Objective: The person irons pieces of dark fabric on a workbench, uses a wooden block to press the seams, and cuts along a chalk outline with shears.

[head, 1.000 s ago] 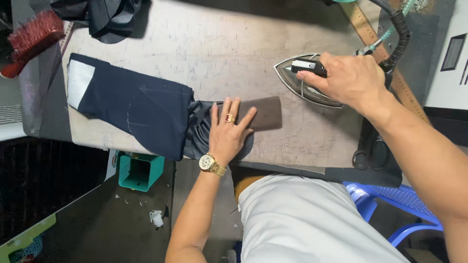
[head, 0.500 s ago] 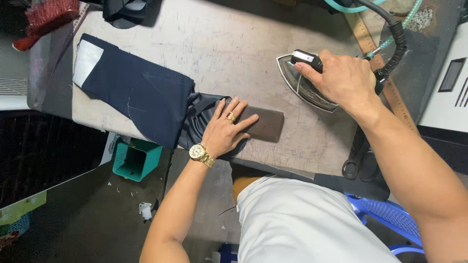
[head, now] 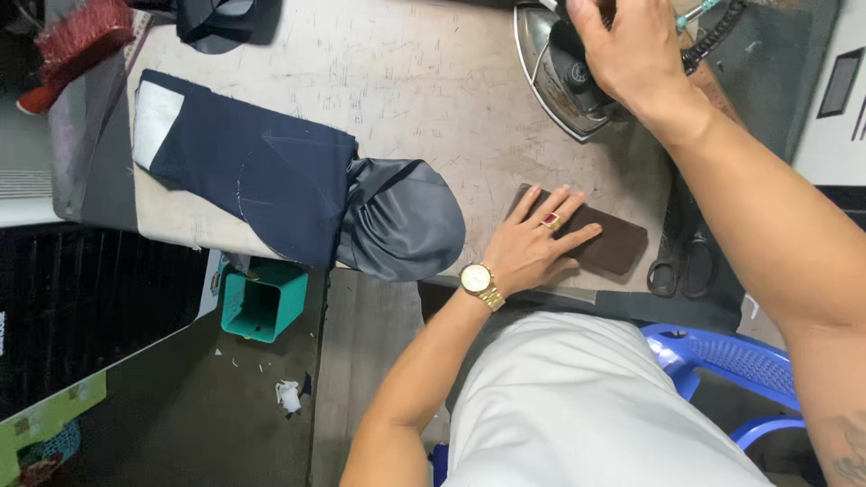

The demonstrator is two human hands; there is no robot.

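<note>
Brown pressing block [head: 606, 238] lies flat on the worn grey worktable [head: 424, 99], near its front edge, at about 4 o'clock from the table's centre. Left hand [head: 532, 243] rests palm-down on the block's left end, fingers spread and extended flat across its top, not curled around it; a ring with a red stone shows on one finger and a gold wristwatch [head: 478, 281] sits on the wrist. Right hand [head: 631, 50] is closed over the handle of the electric iron [head: 564, 77], which stands on the table at 1 o'clock from the block, well apart from it; the fingers wrap the handle, though the far side of the clasp is hidden by the hand itself. A coiled cord [head: 713, 32] runs off from the iron at 2 o'clock.

Black scissors [head: 681, 261] lie just beside the block's right end, at 3 o'clock. A navy garment piece [head: 253, 176] with a white lining patch lies at 9 o'clock from the block, and a bunched grey lining [head: 401, 221] hangs over the table's front edge between garment and hand, near but apart from the hand. A red brush [head: 77, 41] sits at the far left corner, 10 o'clock. Below the table, a teal bin [head: 262, 302] stands on the floor at 8 o'clock; a blue plastic chair [head: 722, 361] shows at 5 o'clock.
</note>
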